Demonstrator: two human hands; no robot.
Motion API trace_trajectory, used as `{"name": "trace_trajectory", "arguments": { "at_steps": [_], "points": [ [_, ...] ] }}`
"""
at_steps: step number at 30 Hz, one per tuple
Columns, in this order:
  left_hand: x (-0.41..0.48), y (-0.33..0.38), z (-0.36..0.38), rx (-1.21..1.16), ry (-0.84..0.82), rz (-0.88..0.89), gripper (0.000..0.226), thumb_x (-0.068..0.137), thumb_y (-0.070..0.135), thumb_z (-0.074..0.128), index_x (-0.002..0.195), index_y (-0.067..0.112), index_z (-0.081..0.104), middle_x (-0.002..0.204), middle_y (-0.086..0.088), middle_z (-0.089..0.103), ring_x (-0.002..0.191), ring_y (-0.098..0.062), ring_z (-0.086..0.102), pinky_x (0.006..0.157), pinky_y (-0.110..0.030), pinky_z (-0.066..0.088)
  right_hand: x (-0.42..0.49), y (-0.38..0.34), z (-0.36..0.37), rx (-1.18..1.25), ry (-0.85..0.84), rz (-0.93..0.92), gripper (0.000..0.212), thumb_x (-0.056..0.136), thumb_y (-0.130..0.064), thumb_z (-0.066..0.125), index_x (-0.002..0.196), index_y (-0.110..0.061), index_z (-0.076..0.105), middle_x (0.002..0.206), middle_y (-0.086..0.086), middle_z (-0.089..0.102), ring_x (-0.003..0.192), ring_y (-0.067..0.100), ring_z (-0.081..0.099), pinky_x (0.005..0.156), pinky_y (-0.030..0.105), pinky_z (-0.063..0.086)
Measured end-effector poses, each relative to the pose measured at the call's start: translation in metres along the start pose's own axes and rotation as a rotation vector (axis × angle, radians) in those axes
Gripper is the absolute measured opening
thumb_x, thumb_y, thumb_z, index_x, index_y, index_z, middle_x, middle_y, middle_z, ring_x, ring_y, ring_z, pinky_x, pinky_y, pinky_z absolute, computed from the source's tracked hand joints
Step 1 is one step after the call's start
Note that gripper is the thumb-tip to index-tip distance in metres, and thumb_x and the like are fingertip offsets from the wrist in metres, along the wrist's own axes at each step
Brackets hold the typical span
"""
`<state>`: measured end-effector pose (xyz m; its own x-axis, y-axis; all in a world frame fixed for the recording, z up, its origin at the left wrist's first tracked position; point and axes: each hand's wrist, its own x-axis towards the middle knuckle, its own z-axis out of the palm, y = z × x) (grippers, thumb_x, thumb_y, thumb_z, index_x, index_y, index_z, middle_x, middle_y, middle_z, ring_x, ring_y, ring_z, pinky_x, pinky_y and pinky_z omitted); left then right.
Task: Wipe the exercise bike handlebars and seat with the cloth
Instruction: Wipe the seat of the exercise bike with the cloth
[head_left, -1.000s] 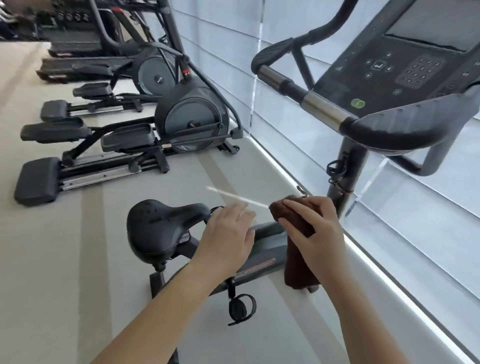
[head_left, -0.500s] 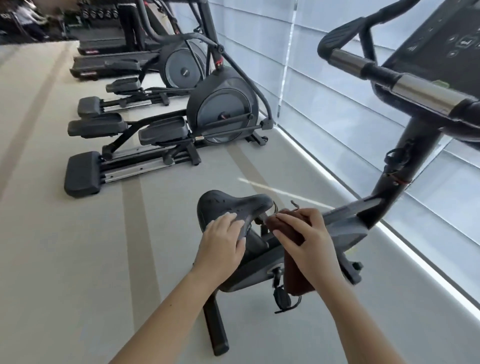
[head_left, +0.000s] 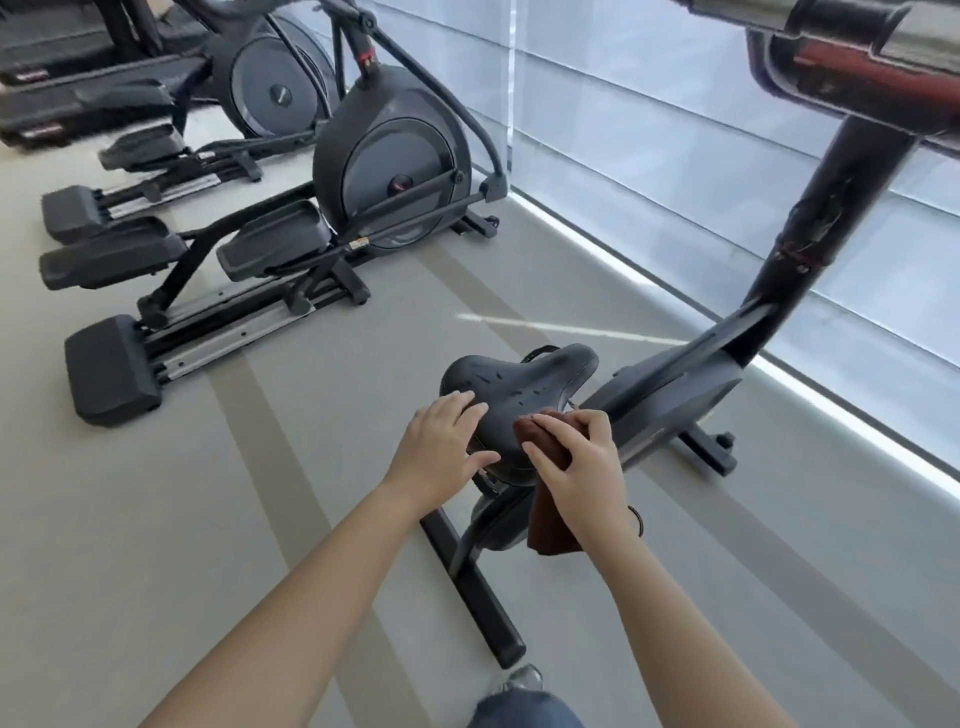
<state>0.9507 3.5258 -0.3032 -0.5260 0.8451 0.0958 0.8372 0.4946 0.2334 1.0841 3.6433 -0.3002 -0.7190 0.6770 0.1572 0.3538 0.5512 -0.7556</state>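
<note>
My left hand (head_left: 441, 447) lies flat with relaxed fingers on the rear of the seat (head_left: 524, 382). My right hand (head_left: 576, 465) grips the brown cloth (head_left: 550, 530) against the seat's right side, its end hanging below.

Elliptical trainers (head_left: 384, 166) (two) by blinds (head_left: 649, 114).

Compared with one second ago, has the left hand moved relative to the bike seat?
Yes. The left hand was at the narrow nose end of the seat; now it rests further back, on the seat's wide rear part.
</note>
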Motion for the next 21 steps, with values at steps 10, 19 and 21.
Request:
{"name": "trace_trajectory", "arguments": {
  "at_steps": [10, 19, 21],
  "points": [
    [0.083, -0.048, 0.013, 0.182, -0.254, 0.254, 0.084, 0.076, 0.059, 0.056, 0.142, 0.015, 0.027, 0.151, -0.011, 0.020, 0.139, -0.022, 0.013, 0.111, -0.038, 0.010, 0.045, 0.026, 0.055, -0.171, 0.053, 0.087, 0.034, 0.085, -0.031, 0.061, 0.118, -0.030, 0.059, 0.125, 0.005, 0.048, 0.107, 0.030, 0.044, 0.087, 0.042, 0.045],
    [0.120, -0.067, 0.025, 0.102, -0.396, 0.387, 0.092, 0.070, 0.066, 0.059, 0.142, 0.020, 0.027, 0.151, -0.006, 0.021, 0.136, -0.020, 0.021, 0.110, -0.033, 0.012, 0.109, 0.048, 0.055, -0.139, 0.100, 0.113, 0.027, 0.089, -0.028, 0.058, 0.115, -0.025, 0.062, 0.124, 0.009, 0.047, 0.105, 0.033, 0.039, 0.092, 0.042, 0.041],
    [0.123, -0.067, 0.025, 0.057, -0.398, 0.397, 0.093, 0.068, 0.065, 0.062, 0.141, 0.018, 0.031, 0.150, -0.006, 0.025, 0.135, -0.021, 0.025, 0.109, -0.034, 0.015, 0.136, 0.056, 0.048, -0.152, 0.144, 0.174, 0.028, 0.090, -0.027, 0.056, 0.118, -0.024, 0.061, 0.127, 0.010, 0.044, 0.108, 0.033, 0.037, 0.094, 0.041, 0.039]
  ]
}}
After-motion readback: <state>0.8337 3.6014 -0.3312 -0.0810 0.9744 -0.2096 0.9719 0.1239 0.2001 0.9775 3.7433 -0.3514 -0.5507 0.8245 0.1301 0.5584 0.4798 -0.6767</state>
